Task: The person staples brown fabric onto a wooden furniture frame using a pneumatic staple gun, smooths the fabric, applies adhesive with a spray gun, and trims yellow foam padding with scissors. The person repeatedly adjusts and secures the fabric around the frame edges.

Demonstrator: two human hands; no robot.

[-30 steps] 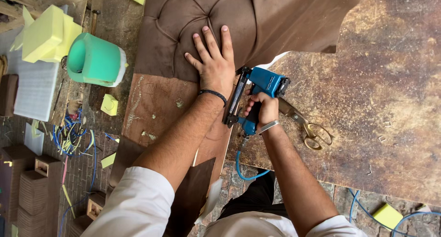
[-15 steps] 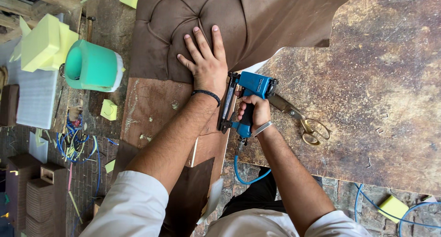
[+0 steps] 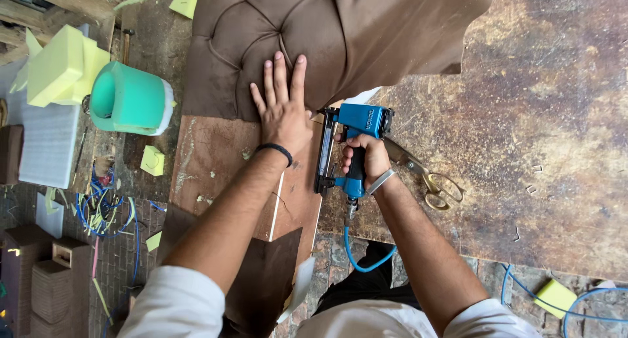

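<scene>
The left hand (image 3: 282, 113) is laid flat, fingers spread, on the brown tufted upholstery (image 3: 307, 37) at the plywood panel (image 3: 216, 161) edge. The blue pneumatic stapler (image 3: 350, 148) is gripped in the closed right hand (image 3: 364, 160), nose at the panel's side. A staple could be misdriven near the fingers if the fabric slips.

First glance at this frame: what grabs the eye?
Centre: the right hand grips a blue pneumatic staple gun at the edge of the brown tufted upholstered panel, which the left hand presses flat. A mint-green foam roll lies at left, gold-handled scissors to the right.
</scene>
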